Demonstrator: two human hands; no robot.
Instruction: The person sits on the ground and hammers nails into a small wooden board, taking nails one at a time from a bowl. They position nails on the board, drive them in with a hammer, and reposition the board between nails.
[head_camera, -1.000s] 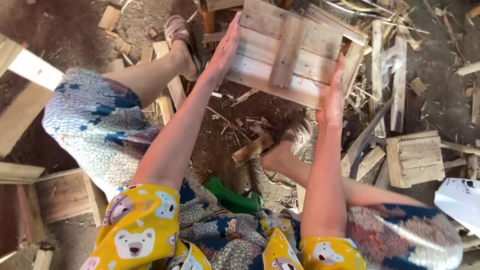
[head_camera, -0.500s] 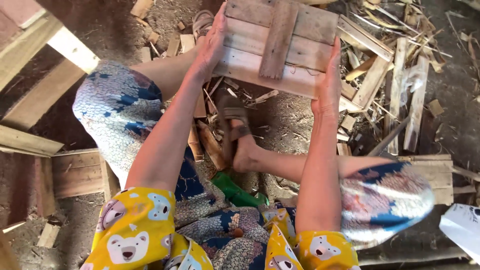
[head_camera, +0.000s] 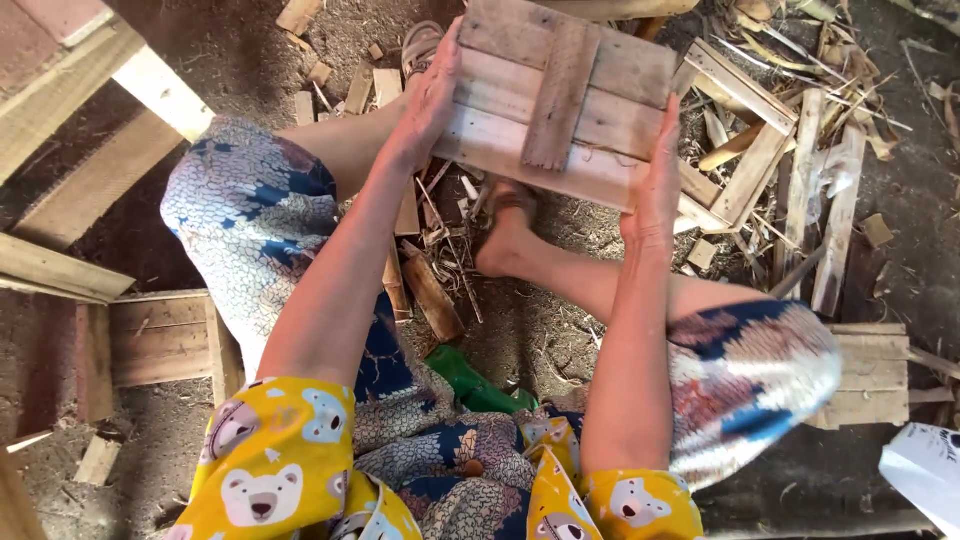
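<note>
Panel (head_camera: 560, 100) of nailed wooden slats, which we are holding up in front of us, above our bare foot (head_camera: 505, 245) and the dirt floor (head_camera: 540, 335). We are pressing our left hand (head_camera: 428, 100) flat against the panel's left edge, fingers (head_camera: 445, 60) lying together and pointing up along the wood. We are clamping our right hand (head_camera: 655, 190) on the lower right edge, with the fingers wrapping behind the slats, where we cannot tell how they are lying; only the thumb side is showing. A cross batten (head_camera: 560, 95) is running down the middle of the panel, facing us. We are sitting low, with patterned trousers (head_camera: 250, 230) covering both knees. A green bottle-like thing (head_camera: 470, 380) is lying between our legs. Offcuts and splinters (head_camera: 780, 170) are littering the floor to the right, and another small slatted panel (head_camera: 865, 375) is resting just beside our right knee.

In our judgement, the grip is relying on pressure from both sides rather than on a hold underneath, so the panel may be slipping down onto the foot if either palm eases. The rough edges may be driving splinters into bare skin, and any nail points on the hidden side would be meeting the right fingers.
</note>
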